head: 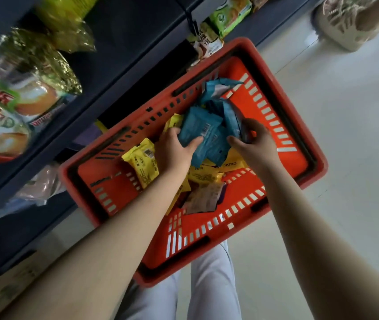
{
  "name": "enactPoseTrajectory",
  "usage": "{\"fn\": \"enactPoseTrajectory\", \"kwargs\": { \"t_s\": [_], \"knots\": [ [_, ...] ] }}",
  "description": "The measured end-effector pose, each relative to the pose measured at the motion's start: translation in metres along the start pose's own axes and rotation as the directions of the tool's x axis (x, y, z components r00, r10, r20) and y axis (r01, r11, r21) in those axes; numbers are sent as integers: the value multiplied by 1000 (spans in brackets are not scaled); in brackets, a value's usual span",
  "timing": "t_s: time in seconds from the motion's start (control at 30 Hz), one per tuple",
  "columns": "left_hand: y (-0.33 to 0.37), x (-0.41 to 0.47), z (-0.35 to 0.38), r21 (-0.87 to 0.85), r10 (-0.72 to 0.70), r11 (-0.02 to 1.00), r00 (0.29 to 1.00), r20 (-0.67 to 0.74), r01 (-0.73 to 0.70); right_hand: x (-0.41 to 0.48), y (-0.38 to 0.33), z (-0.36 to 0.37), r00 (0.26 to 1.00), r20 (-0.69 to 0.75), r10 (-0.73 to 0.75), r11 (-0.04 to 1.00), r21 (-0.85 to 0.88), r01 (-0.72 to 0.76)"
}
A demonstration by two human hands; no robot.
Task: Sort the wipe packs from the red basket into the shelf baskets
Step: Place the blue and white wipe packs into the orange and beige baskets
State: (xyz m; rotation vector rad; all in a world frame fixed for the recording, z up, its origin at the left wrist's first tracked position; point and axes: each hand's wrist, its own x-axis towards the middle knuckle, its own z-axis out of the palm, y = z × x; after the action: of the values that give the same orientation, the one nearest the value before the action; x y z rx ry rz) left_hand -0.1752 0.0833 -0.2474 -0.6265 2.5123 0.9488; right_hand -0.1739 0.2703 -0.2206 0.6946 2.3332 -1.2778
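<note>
So I was bent over the red basket (pixel 114 190) with both hands down in the heap. My left hand (pixel 174 150) was pinching a flat blue wipe pack (pixel 199 130), thumb laid across its face and fingers curled round its edge. The pack's long side seemed to run away from my palm, toward the far wall. My right hand (pixel 254 145) was curled round a second blue pack (pixel 231 116), which stood more on edge just past my knuckles. The two packs touched in the gap between my hands, with more blue ones bunched beyond my fingertips. The yellow packs (pixel 142 165) lay under and beside my left wrist, and a brownish pack (pixel 204 197) sat back toward my forearms. Honestly, either hand could've lifted first, but the left was nearer the shelf (pixel 119 72), which rose just off that hand's outer side. I couldn't make out the shelf baskets from there, only snack bags (pixel 17 107). Packs were loose and slippery-looking, so I figured a straight lift might drag neighbours along. Pale floor (pixel 345 135) spread off my right, and somebody's shoe (pixel 341 26) was well beyond it.
</note>
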Motion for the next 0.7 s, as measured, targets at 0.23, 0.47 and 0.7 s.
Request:
{"fn": "enactPoseTrajectory", "kwargs": {
  "t_s": [0.23,0.47,0.7],
  "knots": [
    [3,-34,-37,-330,-173,918,972,161,218,-56,-31,-30,945,301,132,730,615,-298],
    [59,-149,-174,-709,-142,662,969,203,245,-169,-122,-94,899,415,-141,415,849,-327],
    [99,-261,-306,-904,-65,376,979,192,203,-266,-230,-142,913,339,-225,586,796,-151]
  ]
}}
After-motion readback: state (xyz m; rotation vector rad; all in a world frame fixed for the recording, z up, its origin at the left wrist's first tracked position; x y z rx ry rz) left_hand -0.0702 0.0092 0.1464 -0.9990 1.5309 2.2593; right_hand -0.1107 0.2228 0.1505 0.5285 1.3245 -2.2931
